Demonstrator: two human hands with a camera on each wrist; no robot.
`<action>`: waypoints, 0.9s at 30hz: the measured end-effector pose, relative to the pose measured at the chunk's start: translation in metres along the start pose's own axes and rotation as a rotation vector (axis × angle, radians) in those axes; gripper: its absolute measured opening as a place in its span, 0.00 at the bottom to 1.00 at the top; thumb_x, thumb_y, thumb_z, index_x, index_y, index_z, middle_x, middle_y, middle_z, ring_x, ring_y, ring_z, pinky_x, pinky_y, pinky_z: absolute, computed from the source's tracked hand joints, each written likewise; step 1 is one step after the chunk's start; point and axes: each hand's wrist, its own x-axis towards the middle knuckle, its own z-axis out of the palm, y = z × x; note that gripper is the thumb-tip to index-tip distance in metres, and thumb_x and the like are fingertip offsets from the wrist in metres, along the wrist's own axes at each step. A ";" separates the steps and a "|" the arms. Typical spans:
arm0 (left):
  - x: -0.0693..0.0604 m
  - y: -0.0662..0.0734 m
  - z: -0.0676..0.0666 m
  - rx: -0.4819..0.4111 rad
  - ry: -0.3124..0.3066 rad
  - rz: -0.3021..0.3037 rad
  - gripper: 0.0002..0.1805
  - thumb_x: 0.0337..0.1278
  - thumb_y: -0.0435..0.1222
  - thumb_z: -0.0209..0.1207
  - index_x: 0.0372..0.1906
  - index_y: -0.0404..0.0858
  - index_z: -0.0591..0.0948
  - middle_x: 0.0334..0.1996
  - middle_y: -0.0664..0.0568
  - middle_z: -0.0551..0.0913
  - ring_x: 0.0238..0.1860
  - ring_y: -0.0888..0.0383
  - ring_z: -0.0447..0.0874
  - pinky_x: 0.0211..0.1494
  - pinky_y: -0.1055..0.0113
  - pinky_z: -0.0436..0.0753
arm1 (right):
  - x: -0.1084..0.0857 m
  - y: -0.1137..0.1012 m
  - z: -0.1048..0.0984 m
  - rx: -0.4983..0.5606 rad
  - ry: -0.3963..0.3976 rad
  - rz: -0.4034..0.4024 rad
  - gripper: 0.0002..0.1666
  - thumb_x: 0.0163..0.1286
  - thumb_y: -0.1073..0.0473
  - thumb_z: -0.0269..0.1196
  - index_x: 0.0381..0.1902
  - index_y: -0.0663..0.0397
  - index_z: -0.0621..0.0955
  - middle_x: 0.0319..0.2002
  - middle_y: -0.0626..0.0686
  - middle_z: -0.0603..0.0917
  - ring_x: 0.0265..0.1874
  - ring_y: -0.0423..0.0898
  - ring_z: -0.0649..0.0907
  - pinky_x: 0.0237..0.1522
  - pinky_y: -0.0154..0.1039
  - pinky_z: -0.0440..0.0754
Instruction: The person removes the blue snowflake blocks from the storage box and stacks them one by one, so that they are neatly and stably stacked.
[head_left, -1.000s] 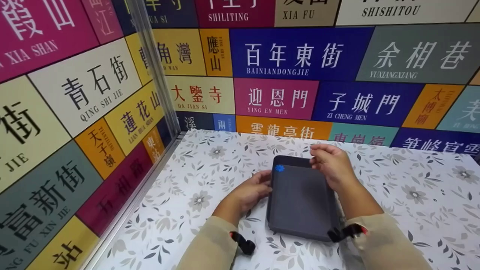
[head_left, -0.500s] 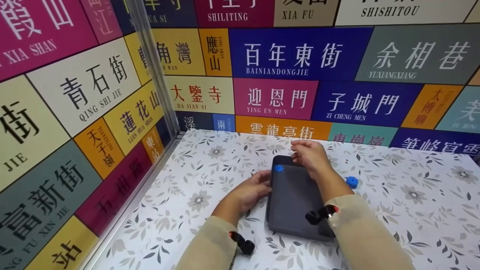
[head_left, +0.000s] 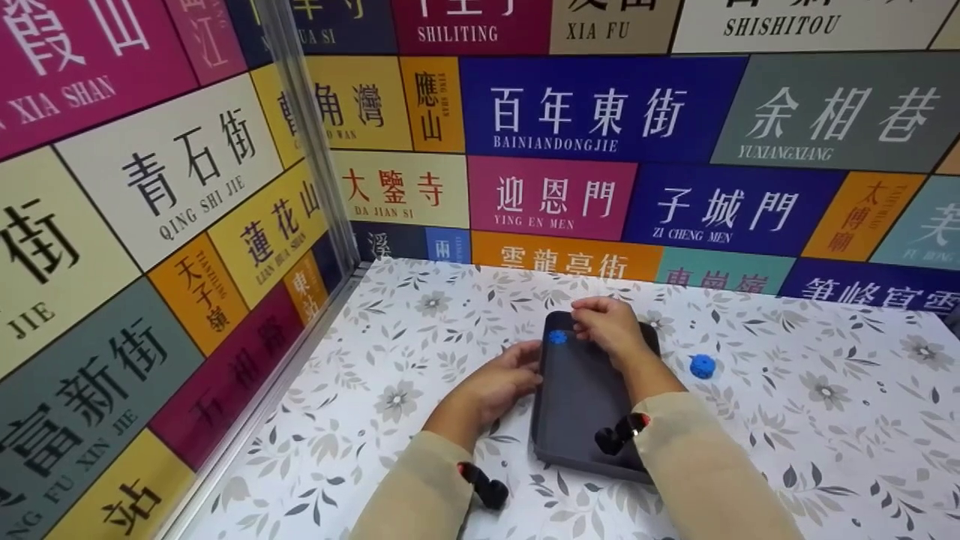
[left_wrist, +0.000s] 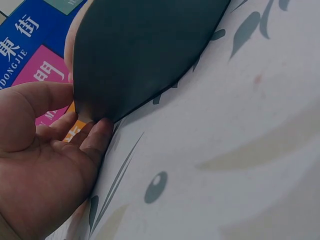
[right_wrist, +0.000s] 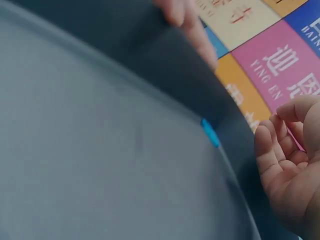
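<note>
A dark grey rectangular tray lies on the table. In its far left corner is a small blue flower-shaped piece, seen nearly edge-on as a blue strip in the right wrist view. My left hand rests against the tray's left side; thumb and fingers touch the outer wall in the left wrist view. Over the tray's far end is my right hand, its fingers bent and the thumb meeting the index fingertip. Whether something small sits between those fingertips does not show. A small blue stack of similar pieces stands right of the tray.
A white cloth with grey leaves and flowers covers the table. Behind it rises a wall of coloured panels with lettering, and another such wall runs along the left side.
My right hand has moved left from the tray's right edge, then lowered slightly over its far end. The blue stack, first hidden, has come into view. My left hand stays put.
</note>
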 end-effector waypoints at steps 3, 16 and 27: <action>0.000 0.000 -0.001 0.007 0.002 -0.011 0.40 0.60 0.24 0.58 0.80 0.38 0.67 0.76 0.41 0.75 0.74 0.49 0.77 0.78 0.53 0.73 | 0.000 0.005 0.001 -0.019 -0.035 0.012 0.18 0.73 0.61 0.67 0.57 0.65 0.86 0.36 0.49 0.88 0.30 0.41 0.86 0.37 0.36 0.89; 0.001 0.000 -0.001 -0.006 -0.009 -0.010 0.41 0.60 0.23 0.58 0.81 0.37 0.66 0.79 0.41 0.70 0.73 0.48 0.77 0.77 0.55 0.73 | 0.002 0.018 0.003 -0.200 -0.157 0.040 0.25 0.67 0.67 0.69 0.62 0.64 0.84 0.60 0.65 0.88 0.40 0.42 0.88 0.41 0.33 0.88; 0.002 -0.001 -0.001 0.001 -0.024 0.003 0.41 0.60 0.23 0.57 0.81 0.35 0.65 0.80 0.40 0.69 0.71 0.47 0.78 0.69 0.62 0.77 | 0.001 0.020 0.002 -0.279 -0.200 0.016 0.27 0.64 0.66 0.73 0.62 0.63 0.85 0.60 0.62 0.89 0.43 0.42 0.87 0.43 0.33 0.85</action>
